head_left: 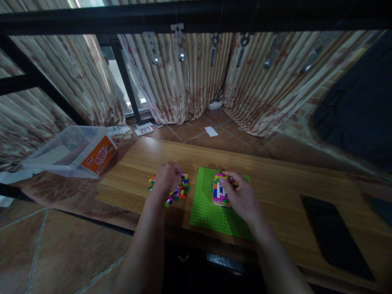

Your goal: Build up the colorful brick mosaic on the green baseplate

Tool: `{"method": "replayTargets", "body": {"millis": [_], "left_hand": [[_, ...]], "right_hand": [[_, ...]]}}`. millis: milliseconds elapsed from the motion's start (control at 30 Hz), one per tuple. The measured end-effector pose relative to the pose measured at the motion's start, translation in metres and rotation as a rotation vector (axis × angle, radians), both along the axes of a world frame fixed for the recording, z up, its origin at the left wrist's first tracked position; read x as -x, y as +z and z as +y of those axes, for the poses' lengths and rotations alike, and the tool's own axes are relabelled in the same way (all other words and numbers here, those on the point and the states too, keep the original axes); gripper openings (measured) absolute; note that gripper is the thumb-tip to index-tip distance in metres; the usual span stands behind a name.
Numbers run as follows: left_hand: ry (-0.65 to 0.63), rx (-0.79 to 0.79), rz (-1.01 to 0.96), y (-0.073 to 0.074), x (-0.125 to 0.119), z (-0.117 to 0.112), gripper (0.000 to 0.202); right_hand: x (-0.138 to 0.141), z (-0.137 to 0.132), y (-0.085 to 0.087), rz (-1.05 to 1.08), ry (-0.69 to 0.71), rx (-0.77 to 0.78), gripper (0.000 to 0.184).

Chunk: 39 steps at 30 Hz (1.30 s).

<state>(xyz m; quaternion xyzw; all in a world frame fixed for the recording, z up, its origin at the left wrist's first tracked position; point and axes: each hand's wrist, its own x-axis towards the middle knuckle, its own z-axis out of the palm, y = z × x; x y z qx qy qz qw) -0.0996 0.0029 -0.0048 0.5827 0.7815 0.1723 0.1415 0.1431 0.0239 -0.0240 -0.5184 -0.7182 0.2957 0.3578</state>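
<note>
On a green studded baseplate (pixel 205 204) stands a multicoloured block built of small toy bricks (pixel 219 192). My right hand (pixel 241 196) rests on its right side, thumb and fingers closed against the upper part of the build and covering that edge. To the left, a loose pile of small coloured bricks (pixel 180 191) lies on the wooden table. Over the pile's upper left is my left hand (pixel 167 177), its fingers curled together. Its fingertips are mostly turned away, so what they pinch cannot be made out.
A dark phone-like slab (pixel 335 237) lies at the right of the wooden table (pixel 275 188). Beyond the left edge sits a clear plastic bin (pixel 70 151) with an orange label. A black metal bar (pixel 196 16) with hanging clips crosses above, before striped curtains (pixel 190 81).
</note>
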Motion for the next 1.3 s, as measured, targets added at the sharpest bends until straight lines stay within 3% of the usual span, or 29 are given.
{"method": "replayTargets", "body": {"millis": [300,667,800,1000,1133,1300], "left_hand": [[-0.184,-0.048,-0.159,-0.005,-0.003,-0.002,0.016],[-0.187,-0.118,-0.169,-0.012,-0.011,0.004,0.014],[-0.203,-0.233,-0.437,-0.01,-0.015,0.004,0.015],[-0.39,-0.284,-0.804,0.008,-0.046,-0.001,0.015],[-0.476,-0.258,-0.874,0.016,-0.066,-0.004,0.016],[-0.51,-0.262,-0.868,0.014,-0.074,-0.005,0.016]], "right_hand": [[0.001,-0.001,0.004,-0.02,-0.007,-0.02,0.038],[0.001,-0.001,0.003,-0.022,-0.001,-0.048,0.036],[0.001,-0.002,0.007,-0.006,-0.009,-0.089,0.033],[0.002,-0.004,0.022,0.148,-0.008,-0.232,0.022],[0.004,-0.008,0.027,0.221,0.069,-0.203,0.019],[0.005,-0.008,0.025,0.306,0.065,-0.151,0.014]]}}
